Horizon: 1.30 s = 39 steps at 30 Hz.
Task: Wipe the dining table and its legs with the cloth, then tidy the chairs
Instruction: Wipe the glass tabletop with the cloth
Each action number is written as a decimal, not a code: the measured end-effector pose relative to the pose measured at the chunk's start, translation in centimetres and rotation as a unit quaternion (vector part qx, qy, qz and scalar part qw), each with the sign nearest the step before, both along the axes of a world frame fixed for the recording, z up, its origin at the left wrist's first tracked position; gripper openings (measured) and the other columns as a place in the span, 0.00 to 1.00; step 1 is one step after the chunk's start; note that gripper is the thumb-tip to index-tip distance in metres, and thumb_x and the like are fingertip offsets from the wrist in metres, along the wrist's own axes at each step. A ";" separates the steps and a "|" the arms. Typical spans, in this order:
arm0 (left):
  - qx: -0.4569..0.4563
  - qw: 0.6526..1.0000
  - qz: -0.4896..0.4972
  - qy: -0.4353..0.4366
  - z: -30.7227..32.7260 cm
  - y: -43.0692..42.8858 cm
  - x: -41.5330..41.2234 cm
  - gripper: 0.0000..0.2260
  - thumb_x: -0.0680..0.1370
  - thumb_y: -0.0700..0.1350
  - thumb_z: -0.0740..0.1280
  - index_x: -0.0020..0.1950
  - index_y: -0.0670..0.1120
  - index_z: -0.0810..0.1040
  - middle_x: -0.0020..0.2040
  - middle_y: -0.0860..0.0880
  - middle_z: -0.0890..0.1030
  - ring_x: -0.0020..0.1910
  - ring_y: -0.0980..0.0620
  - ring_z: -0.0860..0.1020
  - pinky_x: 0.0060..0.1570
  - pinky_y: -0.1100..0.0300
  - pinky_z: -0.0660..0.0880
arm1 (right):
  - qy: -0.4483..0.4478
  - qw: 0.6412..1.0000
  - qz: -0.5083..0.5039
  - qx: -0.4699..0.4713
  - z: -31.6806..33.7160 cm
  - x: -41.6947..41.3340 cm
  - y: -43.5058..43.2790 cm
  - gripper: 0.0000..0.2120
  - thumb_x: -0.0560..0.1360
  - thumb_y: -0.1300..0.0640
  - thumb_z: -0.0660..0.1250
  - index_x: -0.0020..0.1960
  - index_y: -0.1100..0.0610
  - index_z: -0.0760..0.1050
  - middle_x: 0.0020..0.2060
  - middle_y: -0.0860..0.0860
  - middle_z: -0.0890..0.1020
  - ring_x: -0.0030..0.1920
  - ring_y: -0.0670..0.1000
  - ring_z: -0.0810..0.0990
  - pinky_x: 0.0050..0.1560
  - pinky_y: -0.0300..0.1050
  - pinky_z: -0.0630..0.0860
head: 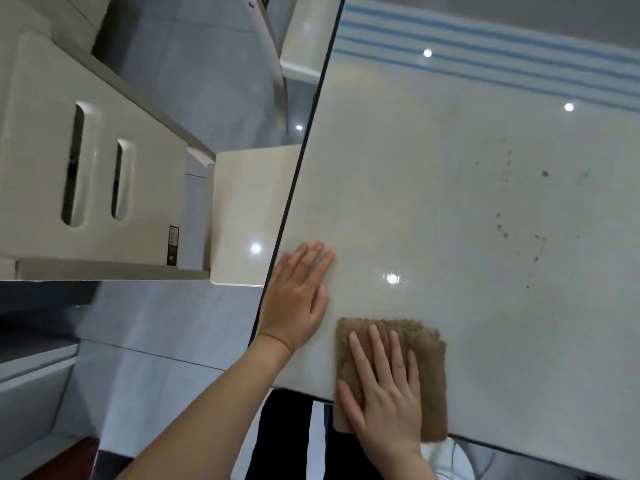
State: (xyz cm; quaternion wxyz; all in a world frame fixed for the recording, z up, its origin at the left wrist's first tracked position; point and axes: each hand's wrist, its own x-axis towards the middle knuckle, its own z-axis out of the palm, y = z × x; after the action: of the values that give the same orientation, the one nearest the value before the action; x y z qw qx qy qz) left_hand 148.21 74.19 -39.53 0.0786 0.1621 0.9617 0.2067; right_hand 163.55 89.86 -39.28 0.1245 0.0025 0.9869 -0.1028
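Observation:
A glossy cream dining table (433, 188) fills the right side of the view, its dark edge running diagonally. A folded brown cloth (427, 344) lies flat at the table's near corner, partly over the edge. My right hand (384, 389) presses flat on the cloth with fingers spread. My left hand (298, 296) rests flat on the bare tabletop just left of the cloth, beside the table's left edge, holding nothing. Dark specks and smears (519, 216) dot the tabletop to the upper right.
A cream chair (90, 174) with two slots in its back stands left of the table, its seat (246, 216) tucked partly under the edge. A blue-striped band (491, 53) crosses the table's far end. Grey tiled floor (166, 327) lies at lower left.

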 end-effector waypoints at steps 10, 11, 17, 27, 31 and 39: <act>0.002 0.998 0.068 0.013 0.4 -4.2 0.5 0.24 0.77 0.46 0.57 0.74 0.44 0.64 0.75 0.47 0.64 0.76 0.48 0.58 0.73 0.49 0.60 | 0.090 0.995 0.024 -0.025 -1.2 -18.0 -1.7 0.30 0.76 0.37 0.57 0.75 0.44 0.61 0.75 0.48 0.63 0.76 0.54 0.57 0.75 0.56 0.53; 0.002 0.999 0.052 0.003 0.0 -3.8 0.5 0.24 0.78 0.46 0.56 0.74 0.44 0.63 0.75 0.49 0.63 0.76 0.49 0.58 0.73 0.50 0.59 | 0.094 0.995 0.020 -0.021 -1.4 -20.4 -1.6 0.30 0.76 0.37 0.57 0.75 0.43 0.60 0.75 0.48 0.63 0.76 0.54 0.57 0.75 0.55 0.52; 0.032 0.997 0.068 -0.017 -1.3 -3.0 0.5 0.24 0.78 0.44 0.56 0.75 0.45 0.61 0.76 0.51 0.61 0.77 0.51 0.55 0.72 0.51 0.61 | 0.095 0.995 -0.015 -0.003 -1.7 -34.4 0.0 0.30 0.76 0.35 0.51 0.76 0.41 0.55 0.77 0.47 0.58 0.78 0.53 0.52 0.75 0.53 0.46; 0.069 0.995 0.070 0.015 -1.7 -3.2 0.4 0.24 0.77 0.42 0.53 0.75 0.46 0.63 0.75 0.52 0.63 0.76 0.51 0.57 0.70 0.50 0.64 | 0.074 0.995 -0.066 0.015 -0.9 -45.0 0.9 0.31 0.76 0.35 0.45 0.77 0.42 0.51 0.78 0.48 0.54 0.78 0.54 0.48 0.76 0.56 0.44; 0.074 0.995 0.066 0.019 -1.7 -3.2 0.3 0.24 0.76 0.42 0.52 0.73 0.44 0.65 0.74 0.49 0.66 0.75 0.49 0.59 0.72 0.51 0.63 | 0.081 0.996 -0.042 0.004 -1.1 -35.1 0.0 0.29 0.77 0.36 0.48 0.77 0.41 0.53 0.78 0.48 0.56 0.78 0.55 0.50 0.76 0.56 0.46; -0.017 0.999 0.039 -0.003 -1.0 -3.0 0.6 0.26 0.76 0.45 0.53 0.75 0.44 0.61 0.75 0.46 0.63 0.75 0.45 0.59 0.73 0.48 0.59 | 0.059 0.997 -0.045 -0.027 -0.3 -2.3 -2.1 0.30 0.76 0.38 0.57 0.76 0.42 0.57 0.77 0.47 0.58 0.77 0.54 0.55 0.74 0.59 0.56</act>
State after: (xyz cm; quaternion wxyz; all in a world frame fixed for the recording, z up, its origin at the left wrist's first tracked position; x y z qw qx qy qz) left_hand 148.81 71.15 -40.58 0.0758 0.1228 0.9705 0.1932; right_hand 161.24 87.76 -39.58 0.0613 0.0377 0.9883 -0.1346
